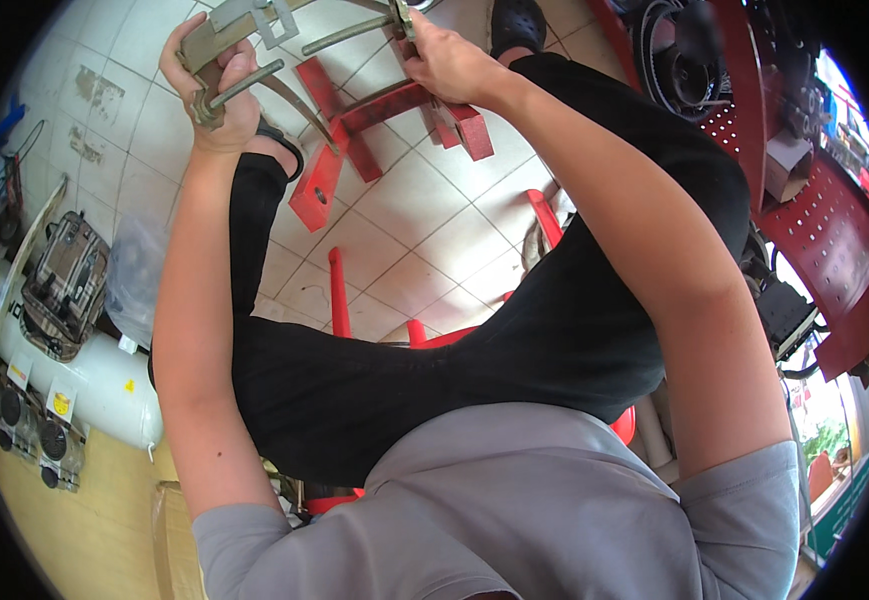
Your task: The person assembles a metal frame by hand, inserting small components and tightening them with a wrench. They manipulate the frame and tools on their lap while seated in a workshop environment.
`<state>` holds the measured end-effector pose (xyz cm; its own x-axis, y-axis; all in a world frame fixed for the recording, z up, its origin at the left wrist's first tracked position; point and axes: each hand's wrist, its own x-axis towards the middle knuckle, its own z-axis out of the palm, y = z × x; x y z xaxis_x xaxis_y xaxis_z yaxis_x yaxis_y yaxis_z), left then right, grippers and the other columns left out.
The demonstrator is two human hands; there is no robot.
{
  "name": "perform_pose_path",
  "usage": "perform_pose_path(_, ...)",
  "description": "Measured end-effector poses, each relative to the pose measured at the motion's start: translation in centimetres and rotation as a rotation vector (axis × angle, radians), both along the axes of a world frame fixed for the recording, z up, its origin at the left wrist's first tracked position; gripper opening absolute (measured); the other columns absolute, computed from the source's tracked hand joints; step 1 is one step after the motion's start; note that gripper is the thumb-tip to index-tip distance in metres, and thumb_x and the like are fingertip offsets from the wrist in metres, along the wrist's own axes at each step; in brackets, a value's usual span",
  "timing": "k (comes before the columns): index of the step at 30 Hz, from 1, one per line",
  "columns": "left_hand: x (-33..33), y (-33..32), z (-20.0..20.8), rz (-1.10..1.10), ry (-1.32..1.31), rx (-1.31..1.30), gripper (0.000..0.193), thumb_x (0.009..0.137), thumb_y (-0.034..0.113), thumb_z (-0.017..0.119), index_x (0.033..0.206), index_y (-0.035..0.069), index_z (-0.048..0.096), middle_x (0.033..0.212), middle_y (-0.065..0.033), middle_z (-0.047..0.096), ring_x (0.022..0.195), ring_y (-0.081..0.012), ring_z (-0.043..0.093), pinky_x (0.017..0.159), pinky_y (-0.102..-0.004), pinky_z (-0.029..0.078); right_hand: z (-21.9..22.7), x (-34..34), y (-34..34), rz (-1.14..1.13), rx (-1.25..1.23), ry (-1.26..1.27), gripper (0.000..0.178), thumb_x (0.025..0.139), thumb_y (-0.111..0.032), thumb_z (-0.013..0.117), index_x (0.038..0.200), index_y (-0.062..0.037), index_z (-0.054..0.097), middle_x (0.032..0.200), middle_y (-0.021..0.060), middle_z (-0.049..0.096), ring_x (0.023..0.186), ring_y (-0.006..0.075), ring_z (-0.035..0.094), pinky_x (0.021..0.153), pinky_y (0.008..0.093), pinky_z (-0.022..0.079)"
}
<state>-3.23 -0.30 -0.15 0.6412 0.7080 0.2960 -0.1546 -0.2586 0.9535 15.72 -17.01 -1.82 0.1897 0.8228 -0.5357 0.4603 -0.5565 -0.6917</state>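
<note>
At the top edge of the head view, both my hands are on a worn, grey-tan metal frame (224,36) with curved bars, a flat plate and protruding rods. Its upper part runs out of view, so its exact kind cannot be told. My left hand (229,110) is closed round the frame's left side, thumb bent over it, beside one rod (249,83). On the right end, my right hand (451,64) grips the metal with its fingers partly hidden. Below the frame stands a red metal stand (364,118) with splayed legs, on the floor between my feet.
Pale tiles (424,205) cover the floor. A red perforated rack (824,240) holding parts, with a wheel-like black part (679,60), rises on the right. On the left are a camouflage-patterned bag (66,275), a clear plastic bag (139,270) and a white cylinder (99,385). A red seat (444,338) is under me.
</note>
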Motion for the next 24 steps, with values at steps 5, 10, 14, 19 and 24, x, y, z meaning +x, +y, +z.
perform_pose_path(5,-0.9,0.0,-0.7,-0.009,0.035,-0.018,0.056,0.089,0.012,0.056,0.135,0.003,0.025,0.088,-0.0093,0.055,0.072,-0.0134,0.052,0.065,-0.0265,0.046,0.9,0.2,-0.2,0.009,0.038,0.019,0.03,0.084,-0.008,0.05,0.11,-0.0004,0.039,0.098,0.03,0.061,0.098,0.0455,0.058,0.084,0.0509,0.043)
perform_pose_path(10,-1.5,-0.2,0.1,0.014,0.137,-0.052,0.054,0.09,0.01,0.054,0.136,0.001,0.027,0.095,-0.0077,0.054,0.079,-0.0143,0.054,0.075,-0.0275,0.047,2.6,0.2,0.2,-0.039,0.035,0.071,0.029,0.081,-0.006,0.05,0.109,-0.0012,0.042,0.096,0.0282,0.061,0.097,0.0457,0.058,0.085,0.0495,0.043)
perform_pose_path(14,-0.2,0.8,5.6,0.037,0.094,0.056,0.054,0.087,0.007,0.052,0.135,0.001,0.027,0.09,-0.0056,0.053,0.077,-0.0134,0.051,0.074,-0.0264,0.044,6.1,1.0,2.3,-0.084,0.143,0.025,0.026,0.081,-0.006,0.051,0.105,-0.0014,0.043,0.092,0.0264,0.06,0.095,0.0437,0.058,0.083,0.0463,0.044)
perform_pose_path(19,0.3,2.3,14.8,0.087,-0.034,0.333,0.054,0.089,0.013,0.052,0.135,0.003,0.025,0.086,-0.0086,0.051,0.071,-0.015,0.049,0.064,-0.029,0.044,12.5,1.4,3.4,-0.162,0.427,0.09,0.02,0.081,-0.006,0.05,0.1,-0.002,0.049,0.078,0.0133,0.057,0.072,0.0236,0.059,0.067,0.0342,0.045)
perform_pose_path(24,0.0,-0.8,21.9,0.134,-0.039,0.001,0.045,0.092,0.007,0.047,0.133,0.01,0.03,0.079,-0.0037,0.044,0.062,-0.0098,0.045,0.05,-0.0258,0.042,19.3,-2.2,-0.2,-0.414,0.45,0.589,0.016,0.087,-0.016,0.054,0.099,-0.0057,0.055,0.069,-0.0012,0.049,0.053,0.0075,0.044,0.047,0.0248,0.035)
